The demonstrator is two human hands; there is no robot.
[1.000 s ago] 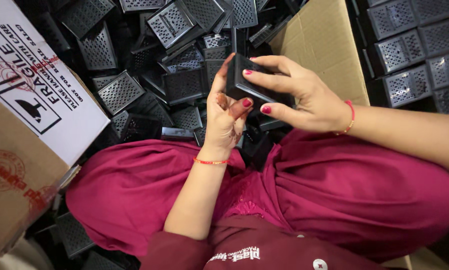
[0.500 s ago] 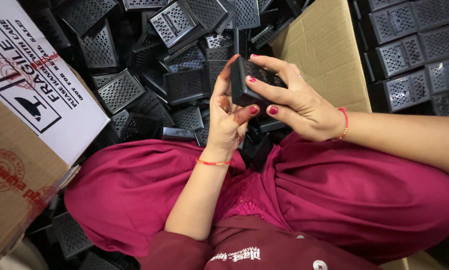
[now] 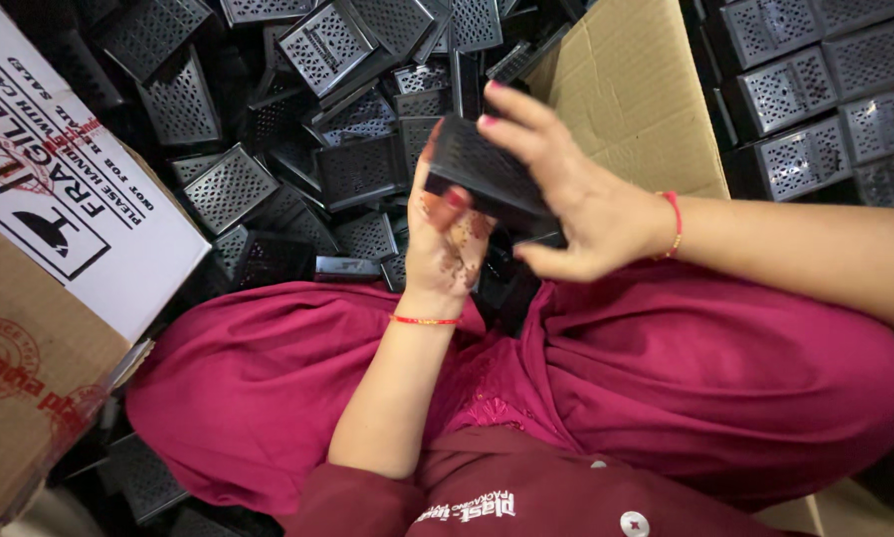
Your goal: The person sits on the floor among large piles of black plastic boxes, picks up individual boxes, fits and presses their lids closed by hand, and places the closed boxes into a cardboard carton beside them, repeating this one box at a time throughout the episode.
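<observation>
Both hands, left hand (image 3: 447, 249) and right hand (image 3: 576, 204), grip 1 black perforated part (image 3: 487, 174) mid-frame, fingers closed around it; a loose hold could drop it into the pile (image 3: 298, 149).

Left hand (image 3: 447, 244) and right hand (image 3: 576, 199) grip a black perforated part (image 3: 487, 174).

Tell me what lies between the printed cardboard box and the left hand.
In the head view, a heap of black perforated plastic parts fills the stretch between the printed cardboard box and the left hand.
</observation>
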